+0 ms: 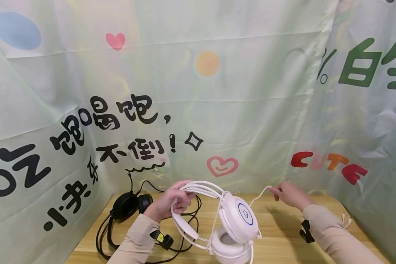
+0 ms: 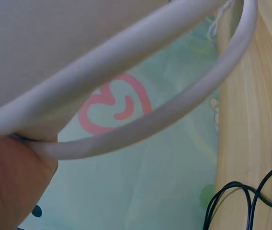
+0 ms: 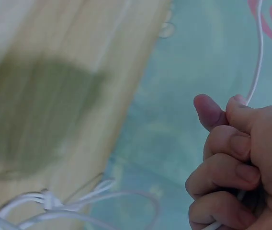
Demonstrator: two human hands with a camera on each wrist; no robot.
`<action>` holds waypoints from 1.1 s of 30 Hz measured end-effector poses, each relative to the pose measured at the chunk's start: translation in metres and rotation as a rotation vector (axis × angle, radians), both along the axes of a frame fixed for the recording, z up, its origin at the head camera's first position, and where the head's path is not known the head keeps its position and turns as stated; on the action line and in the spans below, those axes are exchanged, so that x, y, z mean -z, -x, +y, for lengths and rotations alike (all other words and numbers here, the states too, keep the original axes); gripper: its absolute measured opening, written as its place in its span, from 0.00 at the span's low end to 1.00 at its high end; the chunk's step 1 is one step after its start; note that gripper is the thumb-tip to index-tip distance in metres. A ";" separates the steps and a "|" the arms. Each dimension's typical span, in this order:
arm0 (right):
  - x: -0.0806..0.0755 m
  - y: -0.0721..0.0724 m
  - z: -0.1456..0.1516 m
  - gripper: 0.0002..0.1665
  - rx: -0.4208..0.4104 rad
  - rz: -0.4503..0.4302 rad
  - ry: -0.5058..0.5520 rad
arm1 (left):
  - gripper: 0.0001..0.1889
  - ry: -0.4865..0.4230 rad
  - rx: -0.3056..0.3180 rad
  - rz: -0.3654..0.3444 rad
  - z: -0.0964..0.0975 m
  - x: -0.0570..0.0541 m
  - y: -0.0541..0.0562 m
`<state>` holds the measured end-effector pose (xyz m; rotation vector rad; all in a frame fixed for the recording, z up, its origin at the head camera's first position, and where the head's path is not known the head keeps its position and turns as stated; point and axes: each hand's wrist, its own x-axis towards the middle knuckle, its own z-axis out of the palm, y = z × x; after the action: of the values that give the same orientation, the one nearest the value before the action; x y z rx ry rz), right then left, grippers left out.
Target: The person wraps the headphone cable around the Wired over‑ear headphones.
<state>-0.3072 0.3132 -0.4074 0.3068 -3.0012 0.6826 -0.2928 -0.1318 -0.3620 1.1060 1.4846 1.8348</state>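
White over-ear headphones (image 1: 239, 216) hang above the table, held by their headband in my left hand (image 1: 175, 201). In the left wrist view, two pale bands of the headband (image 2: 126, 136) run out from beside the hand. A thin white cable (image 1: 260, 194) stretches from the headphones to my right hand (image 1: 290, 194), which pinches it between thumb and finger. Seen from the right wrist, the cable (image 3: 259, 52) enters the curled fingers from above, and a tied white bundle of it (image 3: 50, 203) shows at lower left.
Black headphones (image 1: 125, 205) lie at the left of the wooden table (image 1: 274, 238), their black cable (image 1: 198, 220) looped beside and behind the left forearm. Printed cloth (image 1: 250, 110) hangs around the back and sides of the table.
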 end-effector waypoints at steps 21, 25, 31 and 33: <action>-0.072 -0.006 -0.027 0.24 0.023 0.130 -0.036 | 0.05 0.341 -0.231 0.136 0.008 -0.008 -0.003; -0.081 -0.008 -0.033 0.24 0.022 0.149 -0.039 | 0.12 0.434 -0.368 0.184 0.010 -0.008 -0.003; -0.091 -0.011 -0.041 0.24 0.026 0.166 -0.051 | 0.16 0.495 -0.488 0.169 0.015 -0.008 -0.006; -0.096 -0.013 -0.044 0.24 0.033 0.178 -0.057 | 0.16 0.511 -0.510 0.178 0.017 -0.009 -0.007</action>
<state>-0.2946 0.2690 -0.3117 0.3031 -2.8527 0.5365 -0.2856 -0.1152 -0.3534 0.6888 2.3406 1.5263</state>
